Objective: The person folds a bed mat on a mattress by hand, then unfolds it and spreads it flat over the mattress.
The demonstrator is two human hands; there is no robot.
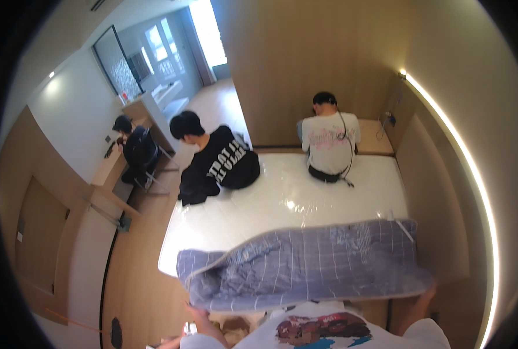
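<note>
A blue-grey quilt (311,270) with a white grid pattern and pale edging stretches across the near end of the bed, rumpled at its left part. Its near left corner is in my left hand (196,311), whose fingers are partly covered by the fabric. At the near right corner my right hand (429,291) is closed on the edge, its fingers mostly hidden and blurred. Under the quilt's far side lies a white mattress (294,200) in shiny clear plastic. A thin white strip (403,230) rests at the quilt's far right corner.
One person in black (227,157) and one in a white shirt (330,139) sit on the mattress. Another sits on a chair (142,151) at a wall desk (109,166). A padded headboard (436,215) and a light strip (468,151) line the right side.
</note>
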